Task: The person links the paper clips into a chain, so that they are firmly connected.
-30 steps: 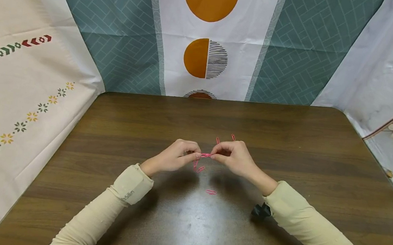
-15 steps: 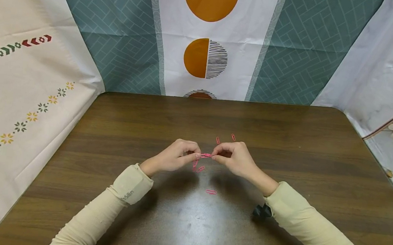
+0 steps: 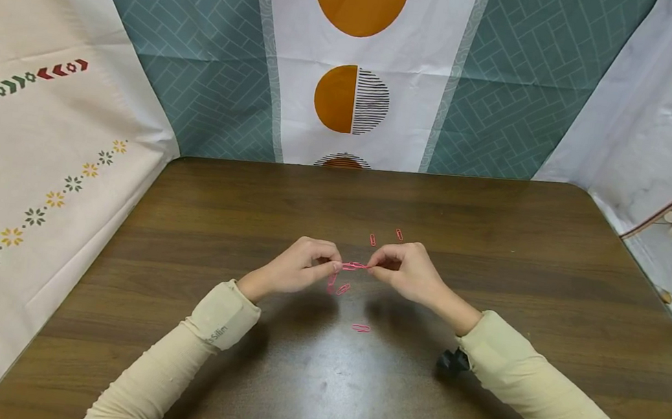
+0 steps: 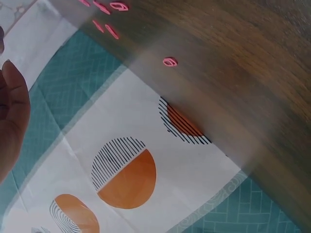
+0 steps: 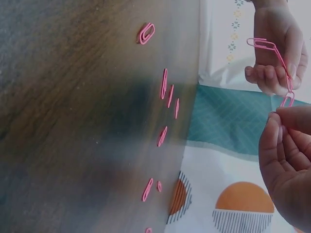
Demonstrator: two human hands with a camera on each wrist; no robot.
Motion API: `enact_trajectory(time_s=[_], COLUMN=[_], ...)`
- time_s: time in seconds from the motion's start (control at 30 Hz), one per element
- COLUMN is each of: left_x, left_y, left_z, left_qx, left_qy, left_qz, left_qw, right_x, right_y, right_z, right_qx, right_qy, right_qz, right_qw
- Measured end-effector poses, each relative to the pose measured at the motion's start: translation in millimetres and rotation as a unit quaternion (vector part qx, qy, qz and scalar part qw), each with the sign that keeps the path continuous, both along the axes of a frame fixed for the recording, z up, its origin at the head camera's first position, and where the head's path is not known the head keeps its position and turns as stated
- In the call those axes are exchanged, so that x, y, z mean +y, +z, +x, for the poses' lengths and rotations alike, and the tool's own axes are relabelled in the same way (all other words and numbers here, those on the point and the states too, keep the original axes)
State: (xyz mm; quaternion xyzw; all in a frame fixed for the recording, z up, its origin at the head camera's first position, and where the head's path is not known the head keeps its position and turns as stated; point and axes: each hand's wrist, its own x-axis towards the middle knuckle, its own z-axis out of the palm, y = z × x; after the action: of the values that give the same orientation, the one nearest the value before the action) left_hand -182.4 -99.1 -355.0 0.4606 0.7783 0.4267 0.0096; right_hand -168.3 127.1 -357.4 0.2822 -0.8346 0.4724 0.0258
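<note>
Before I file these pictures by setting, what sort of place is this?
Probably an indoor tabletop workspace, perhaps screened off. A brown table, patterned cloths behind it and along both sides, and pink paper clips lying on the table suggest so.

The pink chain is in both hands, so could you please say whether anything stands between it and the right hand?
Nothing visible does: the right hand pinches the chain, the left hand holds it further along, and the loose clips lie on the table, apart from both hands.
</note>
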Motion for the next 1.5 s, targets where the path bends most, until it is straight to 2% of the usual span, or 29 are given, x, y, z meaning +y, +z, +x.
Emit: enact_trajectory(time_s=[0.17,0.47,0.53,0.7,0.77,0.83,1.1,1.33,1.5], left_x=[0.0,-2.2,-2.9,-0.8,0.1,-0.3,-1.1,-2.9,-2.7], left_y=[0.0,-2.7,-2.8,22.0,31.6,31.4,27.4,-3.7,-9.1], left_z=[0.1,0.1,0.5,17.5,23.9,24.2,24.4,7.4,3.7], left_qx=[0.004,0.002,-0.001,-0.004,-0.003,0.0,0.005,0.0,-0.003], left_qy=[0.0,0.011,0.012,0.018,0.019,0.019,0.017,0.011,0.011], left_qz=[-0.003,-0.002,-0.003,-0.018,-0.023,-0.024,-0.026,-0.022,-0.013], left_qw=[1.0,0.9999,0.9999,0.9997,0.9995,0.9995,0.9995,0.9997,0.9998], right_x=[-0.2,0.6,-1.3,-2.8,-1.4,-1.2,-5.7,-10.0,-15.3], right_y=[0.7,1.6,10.3,15.4,8.3,5.8,11.0,14.9,29.5], right_z=[0.6,1.2,6.4,8.1,2.7,0.2,2.0,4.4,14.0], right_qx=[0.014,0.003,0.0,0.009,0.018,0.027,0.034,0.018,0.02], right_qy=[0.007,0.013,0.017,0.025,0.027,0.027,0.029,0.024,0.023], right_qz=[0.006,0.008,0.009,0.001,-0.005,-0.01,-0.029,-0.025,-0.011], right_qw=[0.9999,0.9999,0.9998,0.9996,0.9994,0.9992,0.9986,0.9992,0.9995])
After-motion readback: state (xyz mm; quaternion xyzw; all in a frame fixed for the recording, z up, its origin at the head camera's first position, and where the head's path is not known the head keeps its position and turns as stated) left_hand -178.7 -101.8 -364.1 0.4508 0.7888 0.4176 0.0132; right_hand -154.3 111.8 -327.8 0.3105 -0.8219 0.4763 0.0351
